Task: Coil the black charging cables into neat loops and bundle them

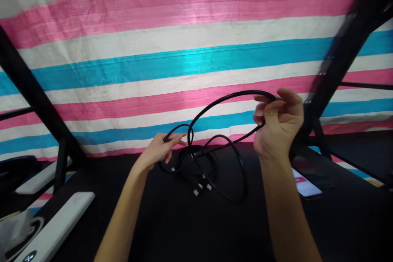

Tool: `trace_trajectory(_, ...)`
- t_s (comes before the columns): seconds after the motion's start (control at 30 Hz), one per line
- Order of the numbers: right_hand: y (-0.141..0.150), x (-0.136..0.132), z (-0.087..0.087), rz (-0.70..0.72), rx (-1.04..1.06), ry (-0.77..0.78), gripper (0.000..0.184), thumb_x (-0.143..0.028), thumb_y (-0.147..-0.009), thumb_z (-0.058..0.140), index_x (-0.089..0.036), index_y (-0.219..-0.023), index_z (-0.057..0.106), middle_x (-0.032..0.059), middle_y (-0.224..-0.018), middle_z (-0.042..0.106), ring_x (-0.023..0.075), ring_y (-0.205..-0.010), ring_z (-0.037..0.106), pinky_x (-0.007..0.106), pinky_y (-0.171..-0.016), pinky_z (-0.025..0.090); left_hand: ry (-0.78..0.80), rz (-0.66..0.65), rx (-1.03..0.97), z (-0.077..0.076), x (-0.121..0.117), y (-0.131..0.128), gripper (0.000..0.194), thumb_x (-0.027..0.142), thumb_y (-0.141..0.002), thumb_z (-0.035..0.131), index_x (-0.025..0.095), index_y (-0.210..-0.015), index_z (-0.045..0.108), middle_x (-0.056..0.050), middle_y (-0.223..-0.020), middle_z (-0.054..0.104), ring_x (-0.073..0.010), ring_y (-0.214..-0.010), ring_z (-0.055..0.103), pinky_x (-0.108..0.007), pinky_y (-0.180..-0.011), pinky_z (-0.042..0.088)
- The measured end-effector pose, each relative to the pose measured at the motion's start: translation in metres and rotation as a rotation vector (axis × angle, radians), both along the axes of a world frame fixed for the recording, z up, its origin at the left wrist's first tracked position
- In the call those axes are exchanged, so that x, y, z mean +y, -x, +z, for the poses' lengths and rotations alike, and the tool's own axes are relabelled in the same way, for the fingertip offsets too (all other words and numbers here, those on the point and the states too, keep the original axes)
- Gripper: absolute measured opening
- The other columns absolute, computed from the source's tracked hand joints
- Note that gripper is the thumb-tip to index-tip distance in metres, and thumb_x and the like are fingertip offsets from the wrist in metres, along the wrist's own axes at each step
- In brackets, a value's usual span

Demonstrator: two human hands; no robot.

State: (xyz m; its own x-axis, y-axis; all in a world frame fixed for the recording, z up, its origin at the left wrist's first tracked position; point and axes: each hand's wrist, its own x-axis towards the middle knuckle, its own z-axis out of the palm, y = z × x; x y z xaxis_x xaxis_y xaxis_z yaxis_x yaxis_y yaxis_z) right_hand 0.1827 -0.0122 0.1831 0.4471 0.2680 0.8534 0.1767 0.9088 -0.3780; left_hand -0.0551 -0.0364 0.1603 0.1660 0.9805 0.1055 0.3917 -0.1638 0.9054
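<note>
A black cable runs in wide loose loops between my two hands above the black table. My right hand, raised at the right, pinches it between thumb and fingers at the top of the largest loop. Lower and to the left, my left hand has a smaller loop of the cable passing over it, its thumb and fingers closed around it with the fingertips partly hidden. Under the hands lies a coil of black cable, with several pale plug ends near its front. Where the strands cross, I cannot tell them apart.
A lit phone lies beside my right forearm. At left is a long white device with a small round display, near a white charger with a cord. Black frame posts stand on both sides, before a striped sheet.
</note>
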Motion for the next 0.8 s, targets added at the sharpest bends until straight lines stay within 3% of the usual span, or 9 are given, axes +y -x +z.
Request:
trace_trajectory(0.07,0.002,-0.003,0.002,0.070,0.019,-0.048,0.020,-0.046,-0.085,0.058,-0.027,-0.092,0.057,-0.0016,-0.068,0.059,0.0127,-0.058,0.060,0.020,-0.038,0.027,0.030,-0.083,-0.003,-0.004,-0.001,-0.011,0.044,0.048,-0.079,0.059,0.017,-0.110,0.067,-0.007,-0.078,0.070,-0.0012,-0.032,0.036,-0.018,-0.035,0.024)
trace_trajectory(0.2,0.012,-0.008,0.000,0.226,-0.016,-0.031,0.020,-0.046,-0.082,0.061,-0.026,-0.084,0.058,-0.0027,-0.068,0.062,0.0080,-0.046,0.051,0.021,-0.038,0.029,-0.016,-0.239,-0.098,-0.012,-0.005,-0.032,0.047,0.045,-0.076,0.064,0.023,-0.118,0.063,-0.011,-0.116,0.065,-0.0024,-0.040,0.045,-0.019,-0.038,0.035)
trace_trajectory(0.33,0.026,-0.014,-0.006,0.395,-0.124,0.061,0.019,-0.046,-0.082,0.062,-0.027,-0.081,0.060,-0.0033,-0.063,0.063,0.0072,-0.042,0.046,0.022,-0.038,0.034,-0.054,-0.355,-0.106,-0.018,-0.006,-0.043,0.065,0.038,-0.076,0.067,0.029,-0.136,0.044,-0.014,-0.136,0.050,-0.0043,-0.046,0.054,-0.019,-0.041,0.039)
trace_trajectory(0.4,0.033,-0.018,-0.008,0.475,-0.174,0.081,0.017,-0.045,-0.082,0.062,-0.028,-0.080,0.062,-0.0036,-0.063,0.063,0.0070,-0.042,0.047,0.022,-0.039,0.036,-0.021,-0.398,-0.106,-0.019,-0.007,-0.046,0.071,0.032,-0.077,0.066,0.030,-0.141,0.035,-0.014,-0.129,0.056,-0.0043,-0.046,0.054,-0.018,-0.041,0.037)
trace_trajectory(0.5,0.045,-0.023,-0.010,0.588,-0.220,0.112,0.016,-0.043,-0.083,0.062,-0.027,-0.080,0.064,-0.0033,-0.063,0.062,0.0074,-0.045,0.051,0.020,-0.040,0.040,-0.008,-0.393,-0.091,-0.019,-0.009,-0.049,0.068,0.029,-0.078,0.064,0.024,-0.140,0.037,-0.006,-0.088,0.069,-0.0049,-0.041,0.049,-0.018,-0.040,0.033)
trace_trajectory(0.6,0.054,-0.027,-0.013,0.689,-0.283,0.169,0.017,-0.042,-0.085,0.059,-0.027,-0.081,0.066,-0.0024,-0.066,0.064,0.0072,-0.046,0.052,0.021,-0.043,0.044,-0.054,-0.313,-0.082,-0.024,-0.008,-0.052,0.050,0.032,-0.078,0.063,0.019,-0.125,0.053,0.004,-0.057,0.056,-0.0059,-0.038,0.041,-0.018,-0.038,0.028)
trace_trajectory(0.7,0.057,-0.031,-0.013,0.763,-0.390,0.231,0.021,-0.044,-0.086,0.056,-0.026,-0.087,0.068,-0.0007,-0.071,0.067,0.0063,-0.044,0.049,0.021,-0.043,0.044,-0.193,-0.246,-0.057,-0.028,-0.003,-0.051,0.024,0.032,-0.077,0.062,0.018,-0.095,0.065,0.004,-0.056,0.052,-0.0079,-0.045,0.041,-0.019,-0.042,0.031)
trace_trajectory(0.8,0.050,-0.034,-0.009,0.781,-0.466,0.285,0.027,-0.045,-0.086,0.055,-0.026,-0.101,0.067,0.0005,-0.072,0.067,0.0076,-0.048,0.051,0.021,-0.042,0.042,-0.343,-0.155,-0.045,-0.022,0.003,-0.040,0.021,0.036,-0.076,0.062,0.019,-0.087,0.067,-0.001,-0.067,0.060,-0.0140,-0.062,0.053,-0.023,-0.055,0.041)
